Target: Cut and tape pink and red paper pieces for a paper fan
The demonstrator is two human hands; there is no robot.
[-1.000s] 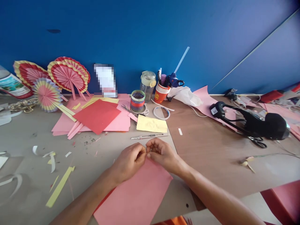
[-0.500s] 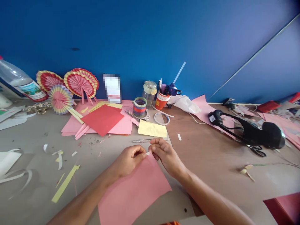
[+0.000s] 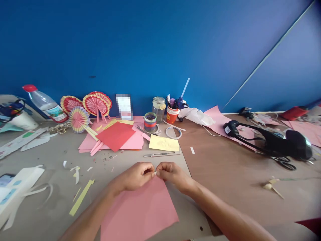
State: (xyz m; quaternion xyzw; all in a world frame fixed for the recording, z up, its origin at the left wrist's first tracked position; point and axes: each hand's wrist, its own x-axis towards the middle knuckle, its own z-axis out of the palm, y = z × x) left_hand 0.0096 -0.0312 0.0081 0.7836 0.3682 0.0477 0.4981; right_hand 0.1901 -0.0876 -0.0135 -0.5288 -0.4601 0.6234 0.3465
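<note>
A large sheet of pink paper (image 3: 142, 211) hangs toward me from my two hands, its far corner between them. My left hand (image 3: 137, 175) is closed, thumb and fingers pinching the sheet's far edge. Right against it, my right hand (image 3: 173, 175) pinches the same corner. A small white piece (image 3: 155, 173) shows between the fingertips at that corner; its kind is too small to make out. Just beyond the hands lies a slim metal craft knife (image 3: 162, 154), with a folded yellow paper (image 3: 164, 143) behind it.
Paper fans (image 3: 96, 105) and a plastic bottle (image 3: 51, 107) lean at the back left. Red paper (image 3: 116, 135) lies on pink sheets. A jar (image 3: 158, 108) and a paper cup (image 3: 172, 115) stand mid-back. A black head strap (image 3: 273, 142) is at right; yellow strips (image 3: 81, 197) lie left.
My right hand has drawn in close to my left, its fingers now curled at the corner. The small white piece is more covered. The view has tilted up and turned slightly left.
</note>
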